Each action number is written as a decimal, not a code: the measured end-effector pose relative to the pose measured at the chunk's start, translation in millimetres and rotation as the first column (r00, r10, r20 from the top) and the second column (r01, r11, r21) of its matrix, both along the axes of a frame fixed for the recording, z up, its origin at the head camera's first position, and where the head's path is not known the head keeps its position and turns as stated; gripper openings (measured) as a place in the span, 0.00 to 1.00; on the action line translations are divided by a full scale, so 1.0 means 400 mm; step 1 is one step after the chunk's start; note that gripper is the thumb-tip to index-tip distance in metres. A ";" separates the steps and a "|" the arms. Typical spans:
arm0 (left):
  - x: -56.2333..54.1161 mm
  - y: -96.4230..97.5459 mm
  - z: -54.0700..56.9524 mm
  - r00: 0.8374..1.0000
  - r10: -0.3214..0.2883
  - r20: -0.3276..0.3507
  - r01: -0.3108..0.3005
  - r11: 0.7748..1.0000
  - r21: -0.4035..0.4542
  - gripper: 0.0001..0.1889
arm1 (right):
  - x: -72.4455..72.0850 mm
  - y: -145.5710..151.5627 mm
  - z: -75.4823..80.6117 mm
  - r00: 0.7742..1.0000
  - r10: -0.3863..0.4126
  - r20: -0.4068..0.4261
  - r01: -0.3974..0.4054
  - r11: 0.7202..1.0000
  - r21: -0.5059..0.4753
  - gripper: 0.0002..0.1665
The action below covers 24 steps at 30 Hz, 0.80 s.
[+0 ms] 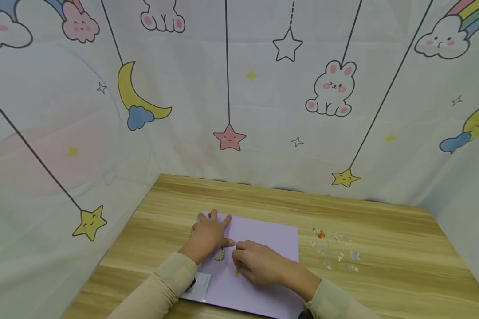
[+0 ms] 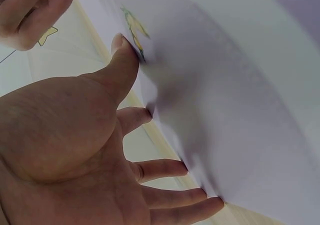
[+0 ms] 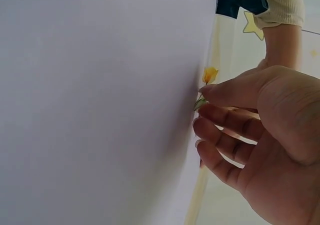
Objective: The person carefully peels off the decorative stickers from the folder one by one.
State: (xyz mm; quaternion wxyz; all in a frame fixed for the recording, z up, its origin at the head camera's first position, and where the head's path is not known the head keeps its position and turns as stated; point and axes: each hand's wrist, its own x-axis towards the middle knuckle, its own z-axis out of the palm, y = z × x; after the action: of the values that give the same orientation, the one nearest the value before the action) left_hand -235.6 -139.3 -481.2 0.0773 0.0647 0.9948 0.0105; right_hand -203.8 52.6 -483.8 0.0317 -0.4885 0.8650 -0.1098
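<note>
A light purple sheet [image 1: 269,235] lies on the wooden table in front of me. My left hand [image 1: 209,235] rests on its upper left part with fingers spread, the fingertips pressing the surface in the left wrist view. Close to the left thumb is a curved green-and-yellow sticker [image 1: 220,255] on the sheet. My right hand [image 1: 259,263] is low over the middle of the sheet, fingers curled. Between its thumb and fingertips it pinches a small yellow flower sticker [image 3: 210,75] with a green leaf, right at the sheet; the fingers partly hide its stem.
To the right of the sheet, several small clear and coloured stickers [image 1: 339,254] lie scattered on the wooden table [image 1: 399,248]. A whitish, partly see-through packet [image 1: 200,287] overlaps the sheet's lower left corner. Printed white cloth [image 1: 263,155] surrounds the table's back and sides.
</note>
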 end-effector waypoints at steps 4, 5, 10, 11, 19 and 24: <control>0.002 -0.001 0.002 1.000 -0.002 -0.005 0.002 1.000 0.006 0.46 | -0.002 0.002 -0.003 1.000 0.001 -0.006 -0.001 1.000 -0.024 0.12; 0.002 -0.001 0.002 1.000 -0.002 -0.004 0.002 1.000 0.006 0.46 | -0.002 0.002 -0.003 1.000 0.002 -0.004 -0.002 1.000 -0.031 0.12; 0.003 -0.001 0.004 1.000 -0.005 0.002 0.005 1.000 0.009 0.46 | 0.000 0.007 -0.003 1.000 0.005 0.021 -0.004 0.998 -0.062 0.11; 0.004 -0.001 0.003 1.000 -0.005 0.002 0.005 1.000 0.011 0.46 | 0.001 0.008 -0.003 1.000 0.003 0.026 -0.001 0.998 -0.069 0.11; -0.001 -0.001 -0.006 1.000 0.000 0.002 0.000 1.000 0.008 0.46 | -0.003 0.061 0.018 0.996 -0.061 0.072 0.072 0.986 -0.150 0.12; -0.002 0.002 -0.007 1.000 0.004 0.016 -0.004 1.000 0.014 0.46 | -0.012 0.129 0.028 0.991 -0.100 0.093 0.120 0.960 -0.254 0.13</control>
State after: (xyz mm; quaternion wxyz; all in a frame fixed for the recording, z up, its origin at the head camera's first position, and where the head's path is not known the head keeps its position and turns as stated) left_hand -236.4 -138.5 -483.9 0.0848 0.0631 0.9942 0.0181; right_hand -208.4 104.1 -472.7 -0.0043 -0.4349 0.8671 -0.2428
